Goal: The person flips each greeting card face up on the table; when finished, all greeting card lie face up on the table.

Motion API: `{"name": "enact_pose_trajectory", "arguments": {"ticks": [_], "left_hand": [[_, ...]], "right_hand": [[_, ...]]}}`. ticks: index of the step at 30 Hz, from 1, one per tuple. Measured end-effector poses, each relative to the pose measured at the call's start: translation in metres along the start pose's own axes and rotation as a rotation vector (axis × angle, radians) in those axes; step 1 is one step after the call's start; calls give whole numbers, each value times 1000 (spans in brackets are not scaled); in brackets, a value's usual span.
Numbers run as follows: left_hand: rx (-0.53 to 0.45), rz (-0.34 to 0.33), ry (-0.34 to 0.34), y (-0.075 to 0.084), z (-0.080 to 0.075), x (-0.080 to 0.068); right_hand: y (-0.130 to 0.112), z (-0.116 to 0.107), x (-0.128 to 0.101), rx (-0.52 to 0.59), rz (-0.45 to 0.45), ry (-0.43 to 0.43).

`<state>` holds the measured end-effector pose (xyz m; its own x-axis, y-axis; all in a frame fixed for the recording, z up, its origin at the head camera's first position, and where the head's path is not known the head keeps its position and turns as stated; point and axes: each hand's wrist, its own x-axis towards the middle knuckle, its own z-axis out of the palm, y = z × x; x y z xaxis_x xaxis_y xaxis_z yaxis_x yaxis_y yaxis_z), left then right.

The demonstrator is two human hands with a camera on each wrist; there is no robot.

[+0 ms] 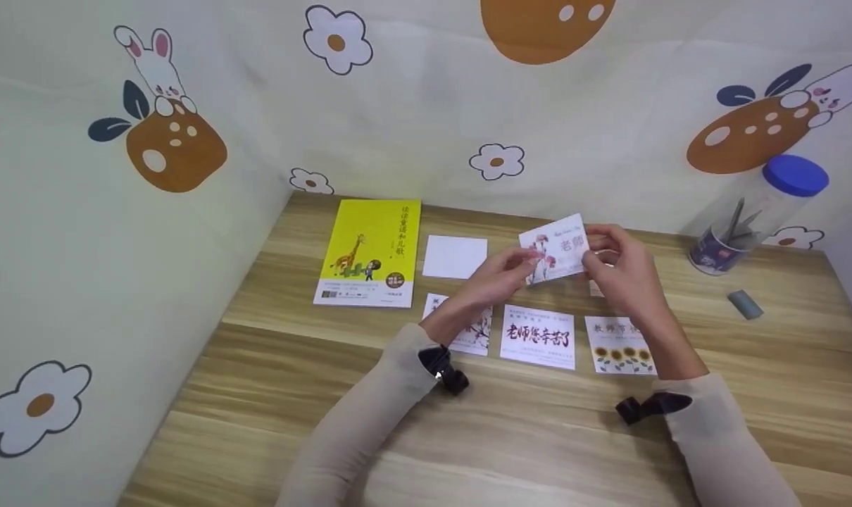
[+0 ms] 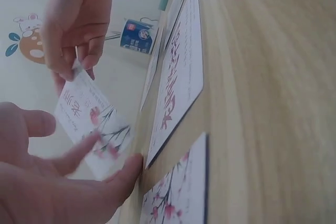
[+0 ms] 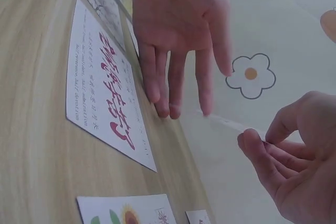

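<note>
A white greeting card (image 1: pixel 551 248) with pink flowers and Chinese lettering is held up, tilted, above the table. My right hand (image 1: pixel 627 271) pinches its right edge between thumb and fingers. At its left side, my left hand (image 1: pixel 500 274) has its fingers extended; in the right wrist view those fingertips (image 3: pixel 206 109) meet the card's edge. Below lie a card with red lettering (image 1: pixel 537 336), a blossom-branch card (image 1: pixel 479 341) partly behind the left wrist, and a sunflower card (image 1: pixel 619 352) beside the right wrist. A blank white card (image 1: pixel 455 257) lies behind the left hand.
A yellow book (image 1: pixel 370 246) lies at the back left. Toward the back right stands a clear jar (image 1: pixel 757 215) with a blue lid and pencils inside. A small grey-green block (image 1: pixel 746 304) lies before it. Another card (image 1: pixel 595 289) is mostly hidden by the right hand.
</note>
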<state>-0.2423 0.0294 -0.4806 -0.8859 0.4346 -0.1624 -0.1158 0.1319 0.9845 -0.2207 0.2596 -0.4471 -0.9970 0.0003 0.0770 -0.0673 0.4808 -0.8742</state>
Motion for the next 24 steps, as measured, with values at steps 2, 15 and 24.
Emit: {"name": "enact_pose_trajectory", "arguments": {"ticks": [2, 15, 24], "left_hand": [[49, -12, 69, 0, -2, -1], [327, -41, 185, 5, -5, -2], [364, -21, 170, 5, -5, -4]], "right_hand": [[4, 0, 1, -3, 11, -26], [23, 14, 3, -325, -45, -175], [24, 20, 0, -443, -63, -263]]}}
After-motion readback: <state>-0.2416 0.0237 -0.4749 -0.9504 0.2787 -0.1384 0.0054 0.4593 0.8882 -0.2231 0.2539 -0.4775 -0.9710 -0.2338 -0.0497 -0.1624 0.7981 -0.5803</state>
